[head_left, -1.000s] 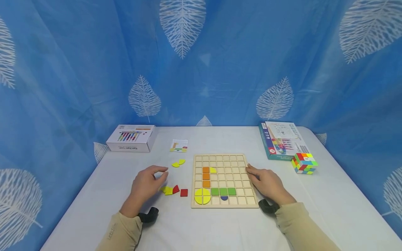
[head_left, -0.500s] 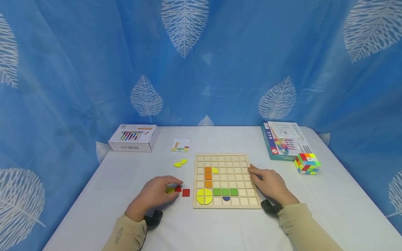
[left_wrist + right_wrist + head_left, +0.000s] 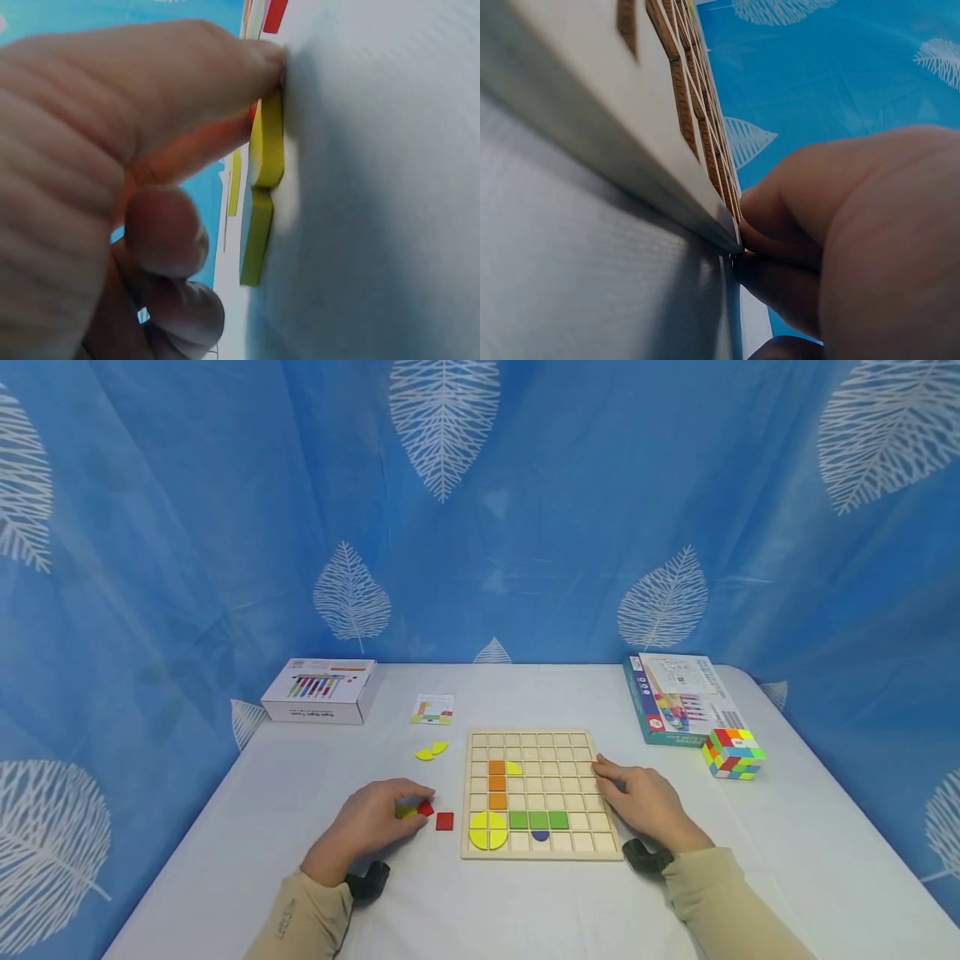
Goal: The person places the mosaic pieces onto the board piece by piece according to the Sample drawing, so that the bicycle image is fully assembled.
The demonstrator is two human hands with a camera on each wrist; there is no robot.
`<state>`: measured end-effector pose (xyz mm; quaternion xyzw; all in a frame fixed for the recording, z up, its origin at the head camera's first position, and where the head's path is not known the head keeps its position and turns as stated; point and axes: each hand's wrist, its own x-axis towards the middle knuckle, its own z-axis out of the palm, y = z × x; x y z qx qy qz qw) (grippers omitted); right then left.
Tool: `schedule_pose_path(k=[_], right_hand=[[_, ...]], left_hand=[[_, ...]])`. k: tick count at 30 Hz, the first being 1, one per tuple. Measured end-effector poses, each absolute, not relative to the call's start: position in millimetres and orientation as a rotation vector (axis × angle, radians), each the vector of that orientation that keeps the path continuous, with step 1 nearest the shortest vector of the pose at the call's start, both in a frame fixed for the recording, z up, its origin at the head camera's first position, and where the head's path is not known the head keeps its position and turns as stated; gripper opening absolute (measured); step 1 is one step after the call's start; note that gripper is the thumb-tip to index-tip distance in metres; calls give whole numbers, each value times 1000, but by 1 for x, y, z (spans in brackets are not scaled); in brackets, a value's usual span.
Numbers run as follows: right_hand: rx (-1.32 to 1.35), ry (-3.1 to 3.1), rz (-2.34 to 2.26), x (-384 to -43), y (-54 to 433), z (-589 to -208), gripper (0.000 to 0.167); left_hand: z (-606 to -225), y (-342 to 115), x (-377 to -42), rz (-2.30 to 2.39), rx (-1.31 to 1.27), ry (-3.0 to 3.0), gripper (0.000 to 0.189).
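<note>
In the head view, my left hand [image 3: 369,818] is low over the table, thumb and forefinger round a small red quarter-round tile [image 3: 426,808]. The thumb covers most of that tile in the left wrist view. Two yellow tiles lie beside it, the nearer a yellow tile [image 3: 270,146] just below the thumb. A red square tile [image 3: 445,821] lies between this hand and the wooden grid board [image 3: 540,856]. My right hand [image 3: 647,806] grips the board's right edge. On the board are orange squares [image 3: 497,783], green squares [image 3: 538,820], a yellow circle [image 3: 488,831] and a blue half-round tile [image 3: 540,836].
Two yellow quarter tiles [image 3: 432,751] lie left of the board, below a pattern card [image 3: 432,708]. A white box [image 3: 318,691] stands at the back left. At the back right are a flat game box [image 3: 682,700] and a coloured puzzle cube [image 3: 734,753].
My left hand has moved right and down onto the loose tiles, its fingers closing round the red quarter-round tile. My right hand keeps its place at the board's edge.
</note>
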<state>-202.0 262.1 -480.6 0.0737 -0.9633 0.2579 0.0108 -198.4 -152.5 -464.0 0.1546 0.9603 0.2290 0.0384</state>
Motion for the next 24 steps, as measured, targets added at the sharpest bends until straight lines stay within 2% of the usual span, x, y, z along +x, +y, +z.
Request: schedule_pose_path(k=[20,24], right_hand=[[242,-2997,807,-201,263,-481,40],[246,-2993,815,-202,262,-481,40]], left_hand=[[-474,-137,-202,697,425,3085,26],[-474,-139,-202,670,402,3105,29]])
